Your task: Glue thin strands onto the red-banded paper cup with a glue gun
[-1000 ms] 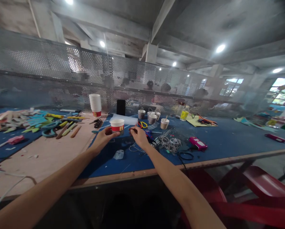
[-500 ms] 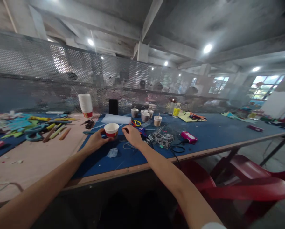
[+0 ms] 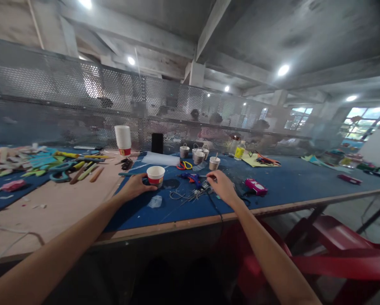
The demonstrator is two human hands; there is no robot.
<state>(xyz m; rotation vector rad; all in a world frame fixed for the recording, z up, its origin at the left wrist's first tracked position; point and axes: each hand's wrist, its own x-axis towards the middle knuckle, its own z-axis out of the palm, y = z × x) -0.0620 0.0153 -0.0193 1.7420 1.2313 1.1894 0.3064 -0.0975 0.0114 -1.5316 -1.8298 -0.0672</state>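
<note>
My left hand wraps its fingers round the base of a white paper cup with a red band that stands on the blue mat. My right hand reaches to the right of it and rests over a tangle of grey wires, its fingers curled down on them. A blue glue gun lies just beyond the wires, between my two hands.
A stack of white cups, scissors, several small grey cups, a pink box and a yellow bottle lie further back. Craft sticks and foam shapes lie left. Red chairs stand right. A mesh screen has people behind it.
My right hand has moved from beside the cup rightward onto the pile of wires. My left hand has kept hold of the cup. The glue gun has come into view.
</note>
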